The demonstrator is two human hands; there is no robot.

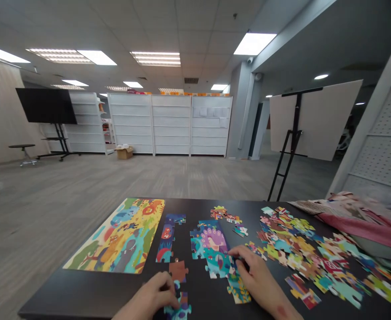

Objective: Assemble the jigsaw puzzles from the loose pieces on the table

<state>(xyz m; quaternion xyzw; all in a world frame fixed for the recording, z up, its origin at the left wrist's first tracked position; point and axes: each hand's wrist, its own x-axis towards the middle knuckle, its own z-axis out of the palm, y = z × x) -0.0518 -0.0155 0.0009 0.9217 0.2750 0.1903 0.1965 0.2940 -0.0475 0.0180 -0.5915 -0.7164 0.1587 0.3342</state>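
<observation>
My left hand [155,291] is low in the view, its fingers curled down onto a small blue and purple puzzle piece [184,300]. A brown puzzle piece [178,270] lies just beyond those fingers. My right hand [257,275] has thumb and index finger bent at the right edge of a joined puzzle section [212,242] with a pink peacock on teal; the fingertips grip its edge, and the palm covers part of it. A yellow and green piece [238,289] joins its lower end. Left of this lies a joined strip [166,240] with a red animal.
A finished animal picture [125,235] lies on the dark table [98,291] at left. Loose puzzle pieces [298,253] are heaped at right, with a small cluster [222,213] at the back. Pink and grey cloth [358,222] lies on the right edge.
</observation>
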